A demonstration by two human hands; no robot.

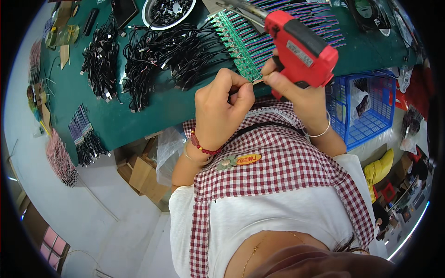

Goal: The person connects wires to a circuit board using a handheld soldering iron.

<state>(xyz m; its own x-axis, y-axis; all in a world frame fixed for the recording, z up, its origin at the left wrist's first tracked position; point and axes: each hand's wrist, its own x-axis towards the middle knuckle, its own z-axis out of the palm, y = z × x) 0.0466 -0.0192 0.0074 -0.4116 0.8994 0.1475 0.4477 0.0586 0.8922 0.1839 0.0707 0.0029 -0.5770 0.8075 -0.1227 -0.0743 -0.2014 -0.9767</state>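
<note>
My right hand (296,95) grips a red and black soldering gun (301,48), its metal tip pointing to the upper left over the boards. My left hand (225,104) is closed just in front of the table edge, thumb and forefinger pinched. A bit of dark cable shows between its fingers; most of it is hidden. Right beyond both hands lies a row of joined green circuit boards (238,48). Thin dark, pink-edged wires (303,30) run from its right side, and black cables (222,54) reach it from the left.
Bundles of black USB cables (99,60) lie on the green table (181,104). A white bowl (149,18) of small black parts stands at the back. Wire bundles (85,136) hang over the left edge. A blue plastic crate (368,132) is on the right, cardboard (143,176) below left.
</note>
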